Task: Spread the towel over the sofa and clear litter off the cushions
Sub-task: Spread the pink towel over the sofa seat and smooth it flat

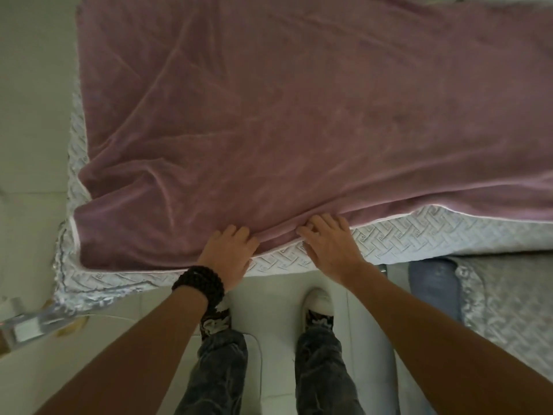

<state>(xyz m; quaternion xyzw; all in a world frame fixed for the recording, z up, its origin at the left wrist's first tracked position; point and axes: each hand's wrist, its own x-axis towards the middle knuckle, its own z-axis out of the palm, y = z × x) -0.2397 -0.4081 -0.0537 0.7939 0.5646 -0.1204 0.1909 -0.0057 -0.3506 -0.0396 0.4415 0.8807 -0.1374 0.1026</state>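
Left grip: the left hand [229, 253] lies palm down on the near hem of the towel [299, 121], fingers curled loosely over the edge; whether it pinches the cloth or only presses it I cannot tell.
Right grip: the right hand [327, 242] is flat and spread, nothing clasped, fingertips on the towel's hem, heel of the palm on the quilted sofa cover [419, 232].
Towel: mauve, laid over most of the sofa seat (creases fan out from the near left corner), its near edge dipping between the hands.
Step in hand: spreading, judged nearly finished; smoothing the front hem.
Next move: likely sweep both palms outward along the hem to flatten the creases.
Litter: none visible on the cushions.
Wrist: a dark bead bracelet [199, 284] on the left arm.
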